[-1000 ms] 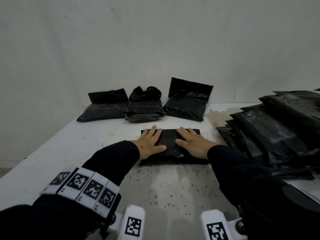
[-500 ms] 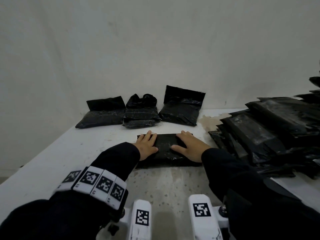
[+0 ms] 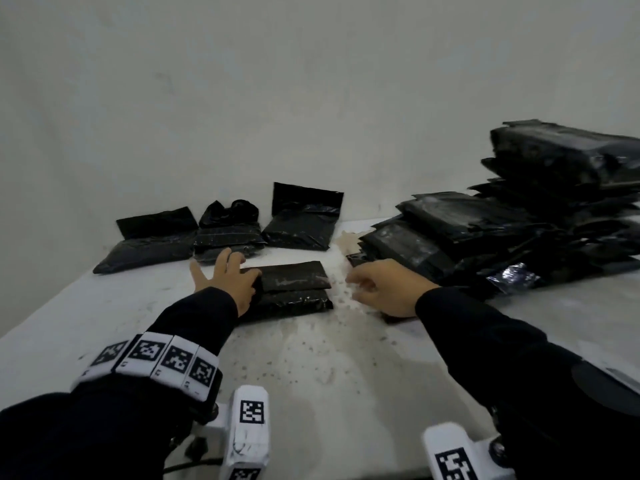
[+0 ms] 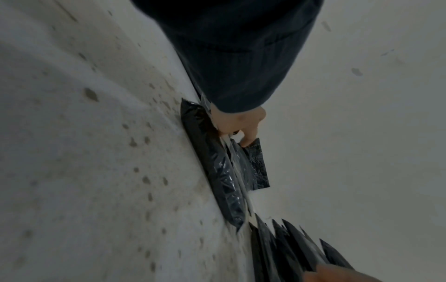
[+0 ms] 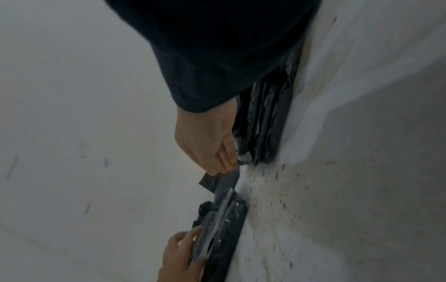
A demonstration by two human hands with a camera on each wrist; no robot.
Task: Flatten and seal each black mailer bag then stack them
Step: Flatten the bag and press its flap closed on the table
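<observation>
Nearest to me on the speckled table [image 3: 311,368], my left hand [image 3: 227,282] lies on the left end of the folded mailer bag [image 3: 294,289], fingers spread and fairly straight, pressing rather than gripping; the left wrist view shows one fingertip down on the flap. My right hand [image 3: 384,289] sits just off the bag's right end, beside the stack [image 3: 450,233], its fingers [image 5: 225,162] drawn together; whether they pinch the flap corner or only touch it I cannot tell from the right wrist view. I judge the flap is folded over but the seal not yet pressed home, since a pale strip shows along the seam. To do this well I would keep the left palm flat as an anchor, run the right fingertips along the seam from one end to the other, squeezing air out ahead of the press, and only then lift the bag by both ends across to the stack, squared with its edges. Farther back, three unsealed bags [image 3: 221,233] wait against the wall [image 3: 311,98], flaps up.
</observation>
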